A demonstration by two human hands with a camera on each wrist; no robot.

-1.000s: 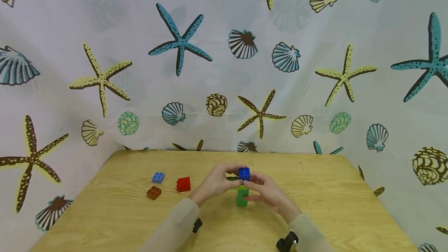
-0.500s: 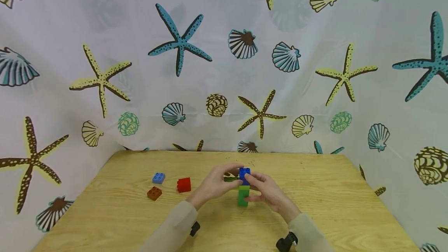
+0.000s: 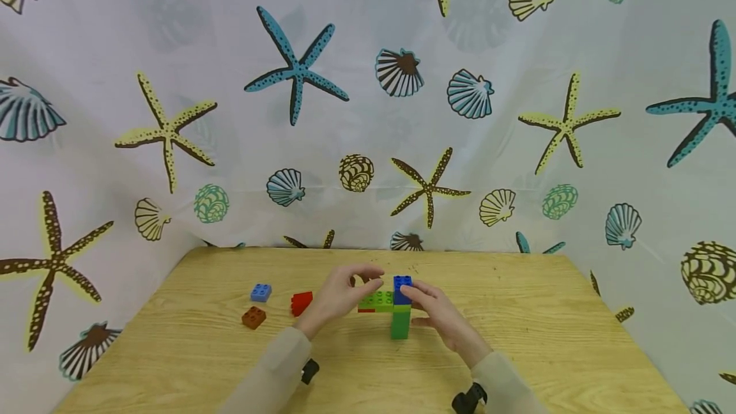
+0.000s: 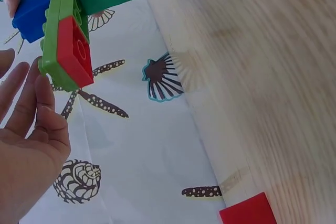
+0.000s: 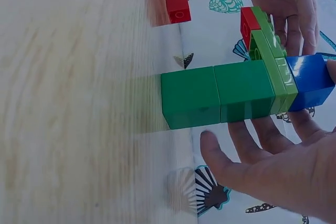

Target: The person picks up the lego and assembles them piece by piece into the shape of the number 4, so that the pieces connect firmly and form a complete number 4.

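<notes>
A small tower has two stacked dark green blocks (image 5: pixel 218 95) at its base. A lighter green brick (image 3: pixel 376 301) crosses its top and juts out to the left, with a red brick (image 4: pixel 74 52) under the jutting end. At the very top sits a blue brick (image 3: pixel 402 289). My right hand (image 3: pixel 445 319) holds that blue brick, a fingertip on its near face and other fingers behind; its lowest finger is beside the dark green blocks. My left hand (image 3: pixel 339 292) is left of the jutting end, thumb and fingers parted, nothing between them.
On the wooden table (image 3: pixel 190 363), to the left, lie a light blue brick (image 3: pixel 261 292), a brown-orange brick (image 3: pixel 253 317) and a red block (image 3: pixel 300 303), which my left hand partly covers. A shell-patterned cloth (image 3: pixel 345 139) hangs behind and at the sides.
My left hand has come off the tower and moved left, uncovering the light green brick. A fingertip of my right hand has moved up onto the blue brick, which now sits squarely on top.
</notes>
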